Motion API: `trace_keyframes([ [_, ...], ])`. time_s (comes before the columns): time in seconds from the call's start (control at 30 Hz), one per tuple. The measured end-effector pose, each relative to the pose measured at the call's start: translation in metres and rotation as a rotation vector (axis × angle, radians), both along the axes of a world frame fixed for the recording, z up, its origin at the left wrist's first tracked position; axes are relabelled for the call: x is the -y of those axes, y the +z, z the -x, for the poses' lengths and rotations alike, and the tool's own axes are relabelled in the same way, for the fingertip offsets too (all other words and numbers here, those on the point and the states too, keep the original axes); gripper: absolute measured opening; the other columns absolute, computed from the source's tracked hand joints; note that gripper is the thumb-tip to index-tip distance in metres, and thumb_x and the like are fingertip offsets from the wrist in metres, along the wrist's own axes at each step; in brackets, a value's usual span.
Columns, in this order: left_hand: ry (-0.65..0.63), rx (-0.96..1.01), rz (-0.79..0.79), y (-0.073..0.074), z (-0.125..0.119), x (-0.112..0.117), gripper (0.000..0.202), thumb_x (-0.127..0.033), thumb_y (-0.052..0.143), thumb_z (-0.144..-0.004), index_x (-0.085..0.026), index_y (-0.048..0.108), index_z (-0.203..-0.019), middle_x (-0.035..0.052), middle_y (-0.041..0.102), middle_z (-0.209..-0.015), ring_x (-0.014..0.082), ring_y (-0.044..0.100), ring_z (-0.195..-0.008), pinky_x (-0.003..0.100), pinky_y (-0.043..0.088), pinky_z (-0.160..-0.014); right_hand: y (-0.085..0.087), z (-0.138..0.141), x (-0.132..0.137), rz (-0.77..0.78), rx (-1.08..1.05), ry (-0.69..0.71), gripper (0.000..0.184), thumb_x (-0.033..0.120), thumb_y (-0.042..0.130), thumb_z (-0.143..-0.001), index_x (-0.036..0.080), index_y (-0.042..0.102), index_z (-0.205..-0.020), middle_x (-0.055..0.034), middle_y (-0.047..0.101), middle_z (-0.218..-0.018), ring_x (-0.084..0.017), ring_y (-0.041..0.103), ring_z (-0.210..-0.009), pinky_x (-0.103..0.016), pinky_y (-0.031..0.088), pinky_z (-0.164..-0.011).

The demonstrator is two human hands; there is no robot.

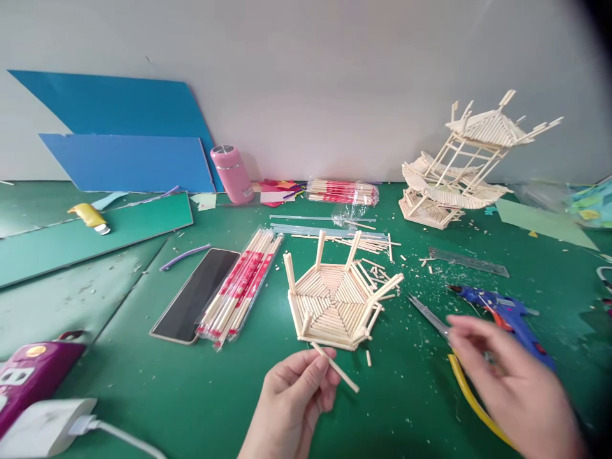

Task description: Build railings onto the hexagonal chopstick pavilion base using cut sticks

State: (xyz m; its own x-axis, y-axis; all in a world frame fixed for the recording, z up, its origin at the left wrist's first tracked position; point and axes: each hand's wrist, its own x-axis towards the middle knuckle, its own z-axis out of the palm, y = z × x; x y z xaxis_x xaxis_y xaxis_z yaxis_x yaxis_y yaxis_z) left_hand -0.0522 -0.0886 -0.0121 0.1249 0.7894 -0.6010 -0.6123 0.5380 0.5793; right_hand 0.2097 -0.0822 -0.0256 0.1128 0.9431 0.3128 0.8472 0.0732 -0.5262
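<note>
My left hand (291, 398) pinches a short wooden stick (337, 368) just in front of a hexagonal stick roof piece (335, 299) that lies upside down on the green mat, posts pointing up. My right hand (514, 382), fingers spread and blurred by motion, hovers over yellow-handled scissors (433, 317) and holds nothing that I can see. A blue glue gun (507, 315) lies just beyond the right hand.
A stick pagoda model (459, 166) leans at the back right. Wrapped chopstick packs (241, 287), a phone (196, 294), loose sticks (368, 245), a clear ruler (468, 261), a pink bottle (233, 173), blue boards (129, 159) and a power strip (29, 376) lie around.
</note>
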Motion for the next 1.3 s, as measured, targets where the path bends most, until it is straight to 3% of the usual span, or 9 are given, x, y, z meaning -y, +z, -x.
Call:
trace_keyframes([
  [0.1, -0.006, 0.009, -0.018, -0.002, -0.002, -0.001, 0.018, -0.026, 0.073, -0.067, -0.009, 0.070, -0.072, 0.0036, 0.059, -0.060, 0.0065, 0.044, -0.052, 0.017, 0.035, -0.051, 0.014, 0.058, 0.009, -0.073, -0.029, 0.330, 0.016, 0.022, 0.052, -0.082, 0.023, 0.056, -0.097, -0.0019, 0.064, -0.085, -0.013, 0.062, -0.073, -0.019, 0.049, -0.063],
  [0.3, -0.007, -0.128, -0.061, -0.005, -0.004, -0.001, 0.018, -0.028, 0.071, -0.068, -0.011, 0.067, -0.064, -0.0020, 0.048, -0.051, 0.0058, 0.035, -0.050, 0.017, 0.033, -0.050, 0.022, 0.102, 0.015, -0.181, -0.021, 0.518, 0.020, 0.012, 0.056, -0.078, 0.018, 0.057, -0.097, -0.0017, 0.056, -0.066, -0.013, 0.051, -0.058, -0.025, 0.044, -0.051],
  [0.6, -0.038, -0.191, -0.126, -0.014, -0.007, 0.006, 0.017, -0.032, 0.073, -0.065, -0.015, 0.071, -0.067, 0.0024, 0.057, -0.066, 0.0161, 0.053, -0.072, 0.026, 0.043, -0.069, 0.024, 0.127, 0.002, -0.219, 0.192, 0.462, 0.014, 0.019, 0.050, -0.081, 0.017, 0.063, -0.076, -0.0022, 0.053, -0.058, -0.016, 0.049, -0.054, -0.029, 0.035, -0.049],
  [0.73, -0.093, -0.256, -0.191, -0.016, -0.003, 0.009, 0.018, -0.034, 0.069, -0.069, -0.016, 0.071, -0.069, 0.0021, 0.057, -0.064, 0.0138, 0.051, -0.063, 0.024, 0.043, -0.060, 0.024, 0.126, 0.001, -0.197, 0.202, 0.463, 0.020, 0.019, 0.047, -0.082, 0.019, 0.062, -0.069, -0.0014, 0.051, -0.057, -0.016, 0.049, -0.053, -0.028, 0.036, -0.049],
  [0.83, -0.173, -0.483, -0.300, -0.017, 0.011, 0.012, 0.020, -0.034, 0.064, -0.073, -0.016, 0.070, -0.068, 0.0016, 0.056, -0.061, 0.0125, 0.049, -0.058, 0.022, 0.041, -0.054, 0.025, 0.122, 0.002, -0.126, 0.158, 0.488, 0.019, 0.019, 0.048, -0.083, 0.020, 0.061, -0.070, -0.0006, 0.051, -0.059, -0.014, 0.051, -0.055, -0.026, 0.038, -0.050],
  [0.93, -0.153, -0.838, -0.493, -0.020, 0.032, 0.008, 0.011, -0.028, 0.062, -0.075, -0.019, 0.067, -0.076, 0.0017, 0.057, -0.066, 0.0139, 0.049, -0.059, 0.024, 0.042, -0.055, 0.025, 0.120, 0.004, -0.015, 0.128, 0.541, 0.016, 0.019, 0.048, -0.083, 0.021, 0.062, -0.076, -0.0007, 0.053, -0.064, -0.014, 0.054, -0.059, -0.024, 0.042, -0.052],
  [1.07, -0.287, -1.259, -0.752, -0.026, 0.052, -0.016, 0.028, -0.022, 0.061, -0.075, -0.022, 0.060, -0.103, 0.0074, 0.056, -0.095, 0.0214, 0.052, -0.081, 0.033, 0.045, -0.070, 0.022, 0.121, 0.006, 0.081, 0.103, 0.571, 0.016, 0.017, 0.046, -0.083, 0.021, 0.061, -0.079, -0.0018, 0.054, -0.068, -0.015, 0.057, -0.062, -0.025, 0.045, -0.054],
  [1.17, -0.474, -1.374, -0.890, -0.030, 0.056, -0.035, 0.018, -0.021, 0.055, -0.078, -0.021, 0.062, -0.095, 0.0091, 0.054, -0.096, 0.0253, 0.049, -0.089, 0.040, 0.044, -0.077, 0.019, 0.122, 0.005, 0.096, 0.084, 0.560, 0.018, 0.017, 0.045, -0.083, 0.021, 0.062, -0.079, -0.0015, 0.054, -0.067, -0.014, 0.057, -0.060, -0.025, 0.046, -0.052],
  [1.3, -0.565, -1.352, -0.953, -0.029, 0.057, -0.049, 0.014, -0.018, 0.051, -0.080, -0.019, 0.064, -0.076, 0.0075, 0.054, -0.088, 0.0228, 0.048, -0.082, 0.037, 0.043, -0.072, 0.014, 0.123, 0.002, 0.099, 0.034, 0.555, 0.018, 0.016, 0.045, -0.083, 0.021, 0.061, -0.078, -0.0017, 0.055, -0.067, -0.013, 0.056, -0.059, -0.023, 0.046, -0.051],
])
